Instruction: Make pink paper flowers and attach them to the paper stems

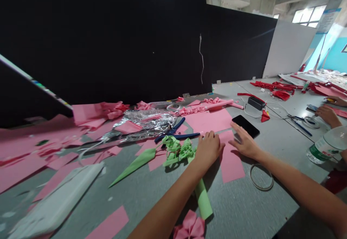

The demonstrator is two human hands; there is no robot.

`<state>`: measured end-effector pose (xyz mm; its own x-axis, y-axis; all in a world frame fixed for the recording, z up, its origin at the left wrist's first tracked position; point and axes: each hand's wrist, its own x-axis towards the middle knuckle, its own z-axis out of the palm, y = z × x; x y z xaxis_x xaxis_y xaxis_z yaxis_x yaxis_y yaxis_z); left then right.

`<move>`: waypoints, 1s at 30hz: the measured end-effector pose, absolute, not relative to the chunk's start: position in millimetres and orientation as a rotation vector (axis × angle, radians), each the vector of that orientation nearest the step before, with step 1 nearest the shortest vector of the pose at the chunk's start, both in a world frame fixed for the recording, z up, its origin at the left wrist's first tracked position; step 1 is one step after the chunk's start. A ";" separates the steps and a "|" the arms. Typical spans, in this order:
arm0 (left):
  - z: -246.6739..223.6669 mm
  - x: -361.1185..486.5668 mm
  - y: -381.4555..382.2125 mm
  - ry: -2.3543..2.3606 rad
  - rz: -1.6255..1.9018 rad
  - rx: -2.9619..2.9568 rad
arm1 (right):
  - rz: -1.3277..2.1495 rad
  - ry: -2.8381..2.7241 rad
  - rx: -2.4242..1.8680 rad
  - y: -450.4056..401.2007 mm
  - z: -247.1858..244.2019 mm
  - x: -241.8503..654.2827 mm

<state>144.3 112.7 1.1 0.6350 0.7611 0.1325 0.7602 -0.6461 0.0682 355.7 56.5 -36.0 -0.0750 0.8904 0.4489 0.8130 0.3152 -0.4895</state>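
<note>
My left hand point(208, 146) lies on the grey table with its fingers slightly bent and its thumb apart, touching the left edge of a pink paper strip point(232, 165). Its palm is hidden. My right hand point(245, 141) has its fingers spread, between the top of that strip and a black phone point(248, 125). Below my left forearm shows a green paper roll point(204, 199). Crumpled green paper pieces point(173, 148) and a pointed green paper leaf point(135, 163) lie left of my left hand. Blue-handled pliers point(177, 130) rest just beyond them.
Pink paper sheets point(208, 119) and scraps cover the back and left. A white flat box point(59, 199) lies front left, a pink paper flower point(189, 226) in front. A ring point(261, 177), a water bottle point(326, 146) and a co-worker's hand point(326, 114) are at right. A black panel point(108, 43) stands behind.
</note>
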 end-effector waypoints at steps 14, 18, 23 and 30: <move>2.8 141.4 112.8 1.384 0.286 2.821 | 0.086 -2.013 -1.575 64.1 -45.3 350.1; 2.6 140.7 113.6 1.373 0.275 2.829 | 0.071 -2.084 -1.623 63.1 -44.9 351.2; 3.5 141.3 114.6 1.361 0.234 2.840 | 0.070 -2.093 -1.610 64.3 -46.5 352.1; 2.6 142.6 116.0 1.376 0.215 2.838 | 0.014 -1.861 -1.517 59.0 -37.2 351.4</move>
